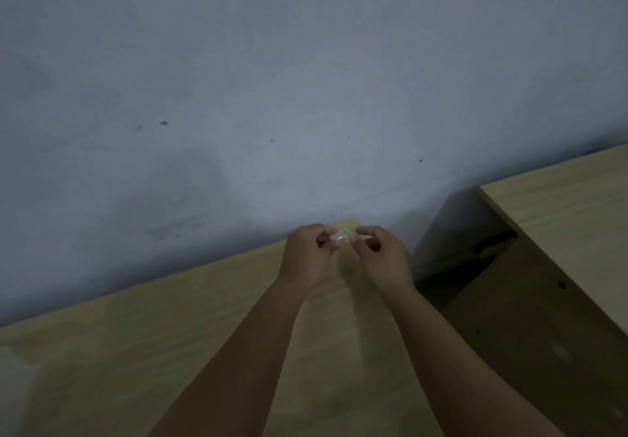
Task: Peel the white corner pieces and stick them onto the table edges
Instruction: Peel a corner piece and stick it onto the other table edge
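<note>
Both forearms rise from the bottom of the frame; the left hand (307,256) and right hand (384,256) pinch one white corner piece (341,236) between them at centre, over the counter's (136,351) far corner. Peeling seems underway; sticking remains.
</note>
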